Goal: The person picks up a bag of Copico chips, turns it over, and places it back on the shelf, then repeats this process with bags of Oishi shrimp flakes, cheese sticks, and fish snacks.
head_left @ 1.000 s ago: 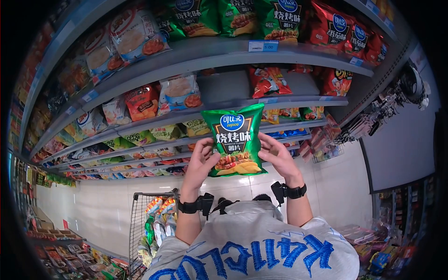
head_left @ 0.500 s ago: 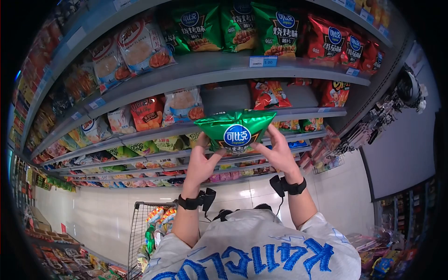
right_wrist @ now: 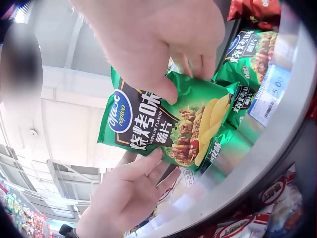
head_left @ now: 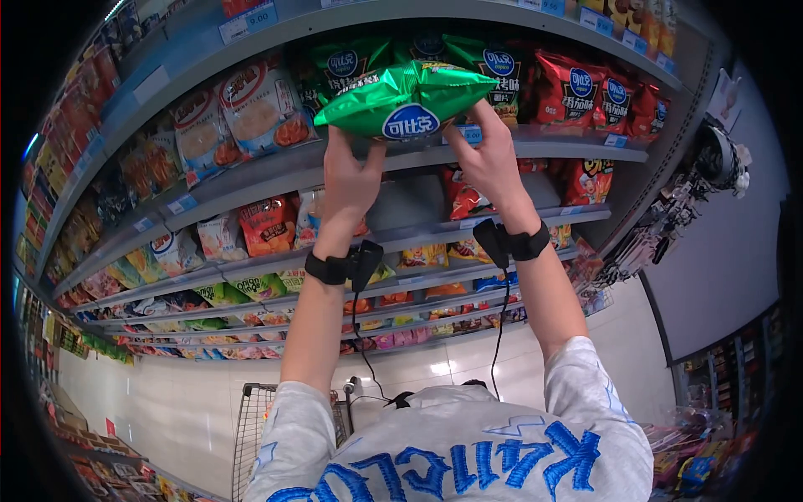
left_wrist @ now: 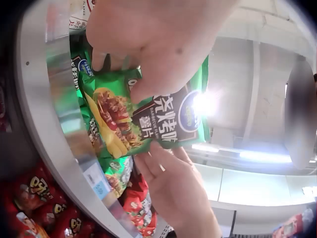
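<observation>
A green chip bag (head_left: 406, 102) is held up between both hands in front of the upper shelf, its top edge tipped toward the head camera. The left hand (head_left: 353, 171) grips one side of it and the right hand (head_left: 489, 159) the other, thumbs on the printed front. In the left wrist view the bag (left_wrist: 168, 116) lies between the left hand (left_wrist: 153, 39) and the right hand (left_wrist: 178, 188). The right wrist view shows the bag's front (right_wrist: 163, 124), with the right hand (right_wrist: 158, 39) and left hand (right_wrist: 126, 193) at opposite sides.
Green bags (head_left: 350, 58) stand on the shelf behind, with red bags (head_left: 569, 90) to their right and white bags (head_left: 259, 105) to their left. The shelf edge (head_left: 552, 149) carries price tags. A wire cart (head_left: 251, 427) stands at the lower left.
Both hands have raised the green bag from the lower shelves to the upper shelf, extending the arms forward. The bag has tipped so that its top edge faces the head camera.
</observation>
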`<state>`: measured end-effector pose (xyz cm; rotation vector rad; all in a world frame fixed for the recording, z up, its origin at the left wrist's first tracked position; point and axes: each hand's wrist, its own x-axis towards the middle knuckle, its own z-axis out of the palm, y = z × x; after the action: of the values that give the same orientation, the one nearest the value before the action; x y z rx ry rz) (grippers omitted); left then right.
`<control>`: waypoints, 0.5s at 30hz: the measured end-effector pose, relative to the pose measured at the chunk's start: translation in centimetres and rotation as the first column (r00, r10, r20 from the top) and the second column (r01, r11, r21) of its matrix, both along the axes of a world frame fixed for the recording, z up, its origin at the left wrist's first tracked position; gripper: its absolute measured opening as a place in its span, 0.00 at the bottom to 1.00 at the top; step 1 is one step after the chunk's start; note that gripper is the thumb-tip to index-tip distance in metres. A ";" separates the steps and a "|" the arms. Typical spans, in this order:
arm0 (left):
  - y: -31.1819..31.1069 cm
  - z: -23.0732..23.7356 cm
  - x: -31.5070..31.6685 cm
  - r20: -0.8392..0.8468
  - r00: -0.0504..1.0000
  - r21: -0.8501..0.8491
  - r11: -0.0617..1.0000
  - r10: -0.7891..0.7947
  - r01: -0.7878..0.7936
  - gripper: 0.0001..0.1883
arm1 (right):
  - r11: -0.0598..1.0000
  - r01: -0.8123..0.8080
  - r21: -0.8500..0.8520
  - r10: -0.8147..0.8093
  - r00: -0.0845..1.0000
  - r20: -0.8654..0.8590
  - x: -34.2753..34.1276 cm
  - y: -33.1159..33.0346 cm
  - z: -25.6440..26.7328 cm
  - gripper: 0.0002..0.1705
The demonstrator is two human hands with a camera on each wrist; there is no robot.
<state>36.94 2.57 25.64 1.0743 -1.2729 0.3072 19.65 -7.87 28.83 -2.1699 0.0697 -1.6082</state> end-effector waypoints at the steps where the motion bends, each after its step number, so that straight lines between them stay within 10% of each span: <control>1: -0.8 0.6 0.2 -0.015 1.000 -0.062 0.998 -0.007 0.006 0.23 | 1.000 0.009 0.014 -0.008 1.000 -0.020 0.5 -0.6 0.3 0.21; 10: -5.1 0.8 2.6 0.038 0.996 0.014 0.997 0.078 -0.078 0.27 | 0.966 0.061 0.251 -0.065 0.998 0.007 3.7 -3.0 0.1 0.30; 15: -5.2 1.7 2.1 0.175 0.939 0.372 0.864 0.294 -0.340 0.33 | 0.907 0.421 -0.009 -0.414 0.889 -0.193 4.5 -3.5 -0.7 0.32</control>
<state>39.04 -2.61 27.36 1.6462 -1.2866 0.3713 24.14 -11.38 28.12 -2.3922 0.6612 -1.5865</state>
